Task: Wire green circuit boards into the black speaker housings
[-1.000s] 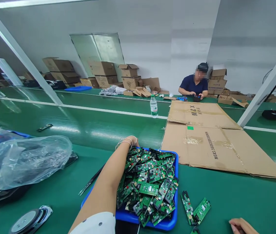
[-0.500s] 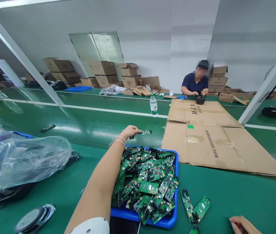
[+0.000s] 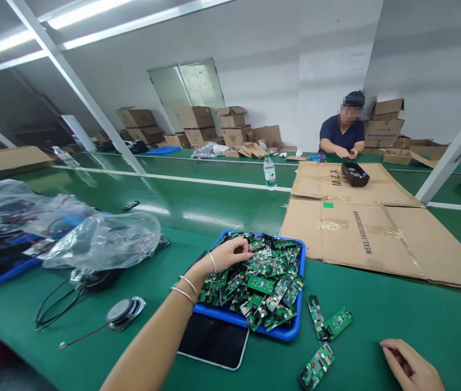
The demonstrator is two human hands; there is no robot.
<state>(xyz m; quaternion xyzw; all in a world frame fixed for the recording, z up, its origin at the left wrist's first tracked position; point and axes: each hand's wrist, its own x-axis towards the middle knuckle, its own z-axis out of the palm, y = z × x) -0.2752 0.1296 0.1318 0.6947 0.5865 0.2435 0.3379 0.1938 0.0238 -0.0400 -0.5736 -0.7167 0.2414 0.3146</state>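
Observation:
My left hand (image 3: 234, 253) reaches over the blue tray (image 3: 301, 288), its thumb and fingers pinched on a green circuit board (image 3: 261, 253) at the heap's surface. Part of that board blends with the others, so its full outline is unclear. Several more circuit boards (image 3: 260, 283) fill the tray in a loose pile. To the right of the tray, three boards lie on the green table, the nearest circuit board (image 3: 317, 366) close to the front edge. My right hand (image 3: 412, 365) rests on the table beyond them, loosely curled with a gap behind the thumb, nothing visible in it.
A black phone (image 3: 214, 339) lies partly under the tray. Leftward are a speaker (image 3: 122, 314) and a plastic bag (image 3: 108, 239). Flattened cardboard (image 3: 353, 233) covers the table ahead, near a water bottle (image 3: 269, 172). A co-worker (image 3: 342, 133) sits opposite by a black device (image 3: 355, 174).
My left hand has drawn back from beyond the tray to over the board pile. The view has shifted, showing more of the phone and table. The co-worker's hands have left the black device.

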